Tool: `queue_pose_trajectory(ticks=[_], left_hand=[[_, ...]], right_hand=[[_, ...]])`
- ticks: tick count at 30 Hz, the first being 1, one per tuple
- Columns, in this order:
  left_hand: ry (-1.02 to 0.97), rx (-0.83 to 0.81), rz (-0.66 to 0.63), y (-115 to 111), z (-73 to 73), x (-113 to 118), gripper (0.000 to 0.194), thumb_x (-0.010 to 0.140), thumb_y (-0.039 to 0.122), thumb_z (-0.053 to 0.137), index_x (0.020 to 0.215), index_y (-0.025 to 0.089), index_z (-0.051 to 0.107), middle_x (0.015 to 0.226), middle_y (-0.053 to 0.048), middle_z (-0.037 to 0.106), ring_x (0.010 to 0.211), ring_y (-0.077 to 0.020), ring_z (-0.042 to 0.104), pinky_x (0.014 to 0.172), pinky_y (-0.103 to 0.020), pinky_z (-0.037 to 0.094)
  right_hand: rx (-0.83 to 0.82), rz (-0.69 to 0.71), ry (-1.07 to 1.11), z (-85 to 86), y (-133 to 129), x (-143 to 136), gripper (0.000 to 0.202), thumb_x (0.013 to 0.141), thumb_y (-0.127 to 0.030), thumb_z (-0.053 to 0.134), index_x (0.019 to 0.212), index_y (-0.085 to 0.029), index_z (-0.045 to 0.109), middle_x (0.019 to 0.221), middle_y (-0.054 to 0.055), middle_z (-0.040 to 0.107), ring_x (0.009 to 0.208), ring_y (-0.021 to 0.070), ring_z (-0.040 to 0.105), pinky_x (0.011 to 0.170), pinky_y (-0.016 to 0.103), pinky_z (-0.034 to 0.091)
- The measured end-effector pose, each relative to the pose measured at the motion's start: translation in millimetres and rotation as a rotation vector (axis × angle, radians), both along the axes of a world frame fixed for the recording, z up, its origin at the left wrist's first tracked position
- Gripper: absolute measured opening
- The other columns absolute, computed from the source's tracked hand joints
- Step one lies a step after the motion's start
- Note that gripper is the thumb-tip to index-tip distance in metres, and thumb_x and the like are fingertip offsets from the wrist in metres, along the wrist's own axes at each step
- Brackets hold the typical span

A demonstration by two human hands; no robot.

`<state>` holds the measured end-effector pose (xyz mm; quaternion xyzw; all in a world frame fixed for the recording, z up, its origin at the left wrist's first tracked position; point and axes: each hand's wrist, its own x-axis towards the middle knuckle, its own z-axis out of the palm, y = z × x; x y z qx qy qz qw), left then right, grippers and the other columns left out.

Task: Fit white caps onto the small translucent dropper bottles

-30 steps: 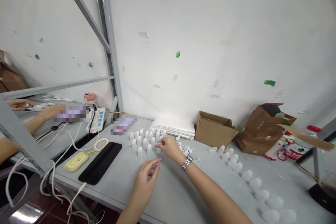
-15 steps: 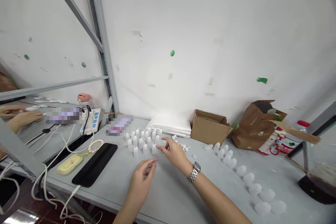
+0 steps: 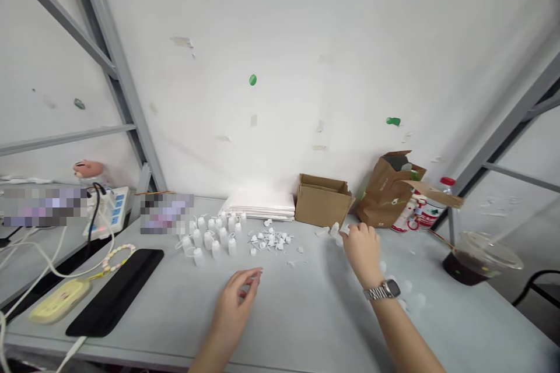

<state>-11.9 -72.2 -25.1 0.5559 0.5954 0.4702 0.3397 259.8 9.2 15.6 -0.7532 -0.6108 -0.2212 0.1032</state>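
Observation:
My left hand hovers above the front middle of the table, fingers loosely bent and nothing visible between them. At the right, my right hand, with a metal-band watch, reaches over a row of small translucent bottles. Its fingertips are beside the far bottles and partly hidden, so a grip cannot be made out. More bottles show behind my wrist. Left of centre stands a group of small white capped bottles, several with thin loops at the cap. Loose white caps lie in a pile between the two groups.
White flat packs and a cardboard box stand along the wall. Farther right are a brown paper bag and a drink cup. A black pad, a yellow case and a power strip lie left.
My right hand has moved from the capped bottles rightward to the translucent bottles. The view has turned right. My left hand keeps much the same pose.

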Motion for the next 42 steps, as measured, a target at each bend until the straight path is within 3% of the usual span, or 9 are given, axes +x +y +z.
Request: queue_pose_trajectory(ticks=[8, 16, 17, 21, 25, 29, 30, 34, 42], left_hand=[[0.020, -0.045, -0.038, -2, 0.4, 0, 0.032, 0.074, 0.042, 0.048, 0.088, 0.021, 0.066, 0.096, -0.008, 0.067, 0.081, -0.0197, 0.062, 0.063, -0.028, 0.050], [-0.033, -0.054, -0.005, -3, 2.0, -3, 0.030, 0.072, 0.042, 0.052, 0.086, 0.020, 0.067, 0.095, -0.008, 0.067, 0.081, -0.0208, 0.062, 0.063, -0.029, 0.050], [-0.051, -0.051, -0.009, -3, 2.2, -2, 0.030, 0.071, 0.041, 0.053, 0.087, 0.021, 0.068, 0.096, -0.008, 0.067, 0.081, -0.0210, 0.062, 0.064, -0.029, 0.050], [-0.135, -0.047, -0.064, -2, 2.0, 5, 0.043, 0.061, 0.035, 0.067, 0.101, 0.022, 0.065, 0.103, -0.008, 0.065, 0.089, -0.0229, 0.061, 0.067, -0.030, 0.052], [-0.144, -0.099, -0.126, -4, -1.0, 11, 0.042, 0.059, 0.032, 0.069, 0.100, 0.021, 0.066, 0.100, -0.007, 0.068, 0.089, -0.0237, 0.061, 0.071, -0.030, 0.051], [-0.149, -0.149, -0.137, -5, -5.7, 8, 0.034, 0.068, 0.039, 0.060, 0.093, 0.017, 0.065, 0.086, -0.008, 0.071, 0.077, -0.0232, 0.064, 0.068, -0.032, 0.051], [-0.166, -0.155, -0.112, -5, -6.5, 5, 0.036, 0.069, 0.041, 0.058, 0.095, 0.015, 0.064, 0.085, -0.008, 0.071, 0.077, -0.0237, 0.064, 0.068, -0.033, 0.051], [-0.288, -0.124, -0.010, -3, -7.9, -4, 0.045, 0.070, 0.045, 0.057, 0.105, 0.016, 0.056, 0.094, -0.011, 0.070, 0.085, -0.0236, 0.064, 0.074, -0.034, 0.050], [-0.407, -0.145, -0.019, 0, -9.7, 0, 0.046, 0.061, 0.050, 0.066, 0.092, 0.017, 0.062, 0.100, -0.012, 0.069, 0.093, -0.0274, 0.063, 0.081, -0.038, 0.049]], right_hand=[[-0.017, -0.025, 0.019, -8.6, 15, -3, 0.023, 0.083, -0.019, 0.050, 0.073, -0.009, 0.068, 0.080, 0.017, 0.062, 0.081, 0.0277, 0.052, 0.064, 0.034, 0.027], [-0.020, 0.131, 0.060, -1.3, 2, -25, 0.023, 0.086, -0.019, 0.047, 0.076, -0.013, 0.066, 0.081, 0.014, 0.063, 0.082, 0.0268, 0.053, 0.067, 0.036, 0.028], [-0.018, 0.180, 0.085, 1.2, -4, -34, 0.025, 0.086, -0.023, 0.046, 0.073, -0.016, 0.066, 0.081, 0.012, 0.063, 0.083, 0.0257, 0.054, 0.068, 0.036, 0.029], [-0.108, 0.663, 0.601, 6.2, -36, -78, 0.024, 0.085, -0.034, 0.050, 0.072, -0.022, 0.066, 0.075, 0.004, 0.064, 0.073, 0.0193, 0.057, 0.075, 0.035, 0.034], [-0.256, 0.773, 0.888, 1.7, -55, -113, 0.021, 0.079, -0.037, 0.059, 0.067, -0.022, 0.067, 0.072, 0.002, 0.063, 0.075, 0.0186, 0.057, 0.077, 0.033, 0.038], [-0.353, 0.945, 1.012, -6.0, -37, -111, 0.020, 0.083, -0.033, 0.053, 0.077, -0.021, 0.068, 0.077, 0.002, 0.062, 0.075, 0.0153, 0.058, 0.071, 0.026, 0.044], [-0.335, 0.945, 1.001, -8.1, -28, -106, 0.018, 0.084, -0.030, 0.051, 0.084, -0.021, 0.067, 0.080, 0.002, 0.062, 0.077, 0.0151, 0.057, 0.072, 0.026, 0.044], [-0.216, 0.686, 0.892, -17.9, 0, -79, 0.016, 0.082, -0.020, 0.050, 0.084, -0.014, 0.065, 0.082, 0.007, 0.060, 0.077, 0.0178, 0.055, 0.076, 0.032, 0.043], [-0.352, 0.715, 0.827, -36.6, -10, -68, 0.004, 0.072, -0.019, 0.061, 0.069, -0.017, 0.063, 0.075, 0.003, 0.060, 0.066, 0.0157, 0.056, 0.063, 0.027, 0.043]])
